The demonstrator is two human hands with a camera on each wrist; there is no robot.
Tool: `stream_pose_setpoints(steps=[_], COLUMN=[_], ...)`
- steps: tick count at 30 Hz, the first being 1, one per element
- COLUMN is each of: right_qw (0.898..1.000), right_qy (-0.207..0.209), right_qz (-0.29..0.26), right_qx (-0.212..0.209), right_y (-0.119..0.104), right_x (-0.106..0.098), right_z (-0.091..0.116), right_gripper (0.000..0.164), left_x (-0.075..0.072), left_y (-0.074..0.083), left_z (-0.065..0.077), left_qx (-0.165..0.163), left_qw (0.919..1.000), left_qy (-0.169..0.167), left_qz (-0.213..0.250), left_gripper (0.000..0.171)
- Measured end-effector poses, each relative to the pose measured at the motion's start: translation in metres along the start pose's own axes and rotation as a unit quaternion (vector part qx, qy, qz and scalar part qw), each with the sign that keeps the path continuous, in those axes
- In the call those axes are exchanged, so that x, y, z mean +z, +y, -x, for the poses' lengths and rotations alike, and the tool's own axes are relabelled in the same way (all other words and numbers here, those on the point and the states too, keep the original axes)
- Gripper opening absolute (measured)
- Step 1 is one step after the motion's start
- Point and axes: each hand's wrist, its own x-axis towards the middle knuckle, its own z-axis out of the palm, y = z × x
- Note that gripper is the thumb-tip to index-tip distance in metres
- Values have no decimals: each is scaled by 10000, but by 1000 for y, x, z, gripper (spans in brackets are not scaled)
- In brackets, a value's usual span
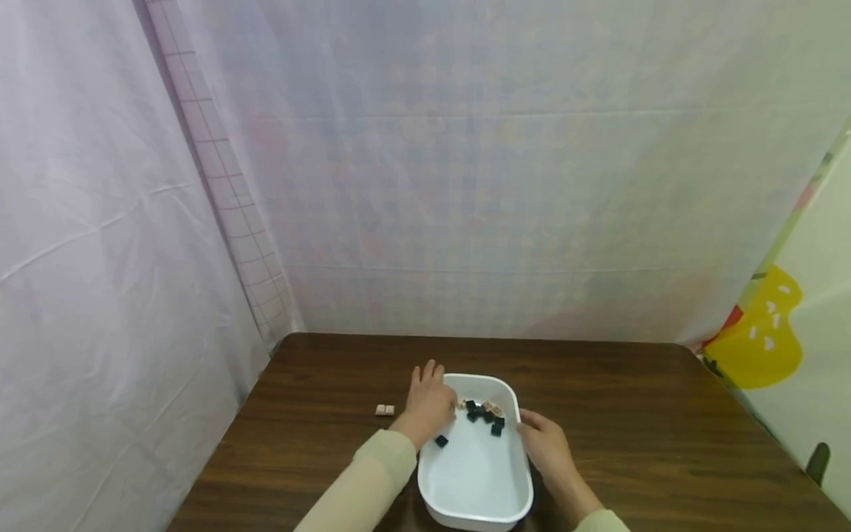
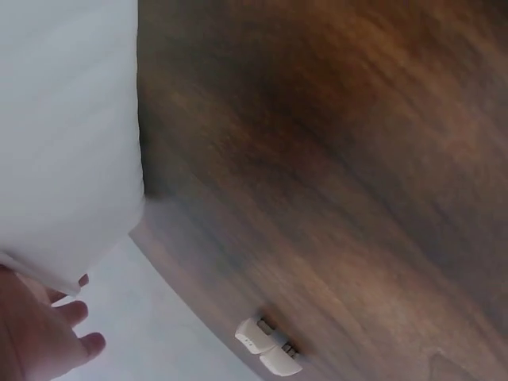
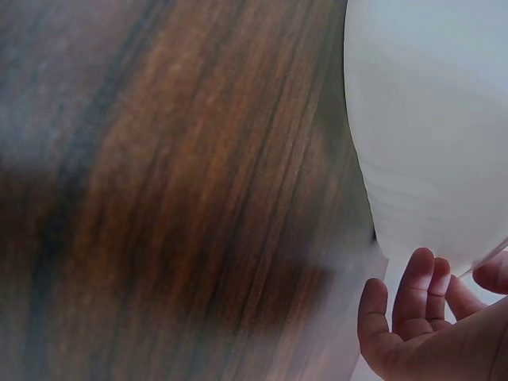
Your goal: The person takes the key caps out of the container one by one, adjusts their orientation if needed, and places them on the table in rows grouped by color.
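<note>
A white tub is being supported by a dark wood-grain table, far corners rounded. Tub's right rim is being gripped by the right hand, thumb at the rim, fingers along the outer wall. Left rim is being overlapped by the left hand, outer fingers spread; can't tell whether anything is being pinched inside. Black pieces and a few beige pieces are being held in the tub, bunched toward the far end; a lone black piece is being held near the left wall. Two pale pieces, side by side, are being carried by the table, left of the tub. Room: far side is being screened by a pale sheet, faint checks showing; left by a white cloth, a grid-lined strip between; right by a cloth bearing a yellow shape.
</note>
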Motion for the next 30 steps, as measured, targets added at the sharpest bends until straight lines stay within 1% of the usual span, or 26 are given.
stream_pose_setpoints(steps=[2,5,7,8,10,11,14,16,18,21,23,25,28,30], right_qw=[10000,10000,10000,9999,9999,9999,9999,9999,9999,9999,9999,9999,9999,9999], right_qy=[-10,-21,-30,-34,-39,-49,-77,-88,-84,-77,-65,-52,-27,-25], right_qz=[17,57,70,77,87,77,65,57,66,72,74,79,96,94], right_qx=[3,53,53,70,83,81,80,70,70,82,89,78,63,51], right_y=[-1,-2,-2,-2,-2,-2,-2,-2,-2,-1,-1,-1,-1,-2], right_x=[0,0,0,-1,-1,-1,-1,-1,-1,-1,0,0,0,0], right_z=[0,0,-1,-1,-1,0,0,1,1,1,1,1,1,1], right_gripper=[41,42,42,42,42,42,42,42,42,42,42,42,42,42], left_x=[-1,-4,-8,-10,-14,-16,-18,-18,-17,-17,-18,-20,-21,-21], left_y=[-4,-8,-10,-11,-11,-11,-10,-9,-8,-8,-10,-12,-17,-20], left_z=[1,1,2,2,2,3,4,5,5,6,8,9,13,15], left_qx=[151,356,507,592,740,788,788,757,747,743,651,493,288,205], left_qw=[9990,9949,9916,9896,9857,9836,9770,9753,9733,9657,9557,9449,9324,9274], left_qy=[369,842,1014,1040,986,896,620,537,539,562,542,498,535,619], left_qz=[205,435,620,794,1148,1350,1880,2004,2101,2423,2820,3197,3562,3683], left_gripper=[11,8,8,8,8,10,17,22,25,27,26,26,25,24])
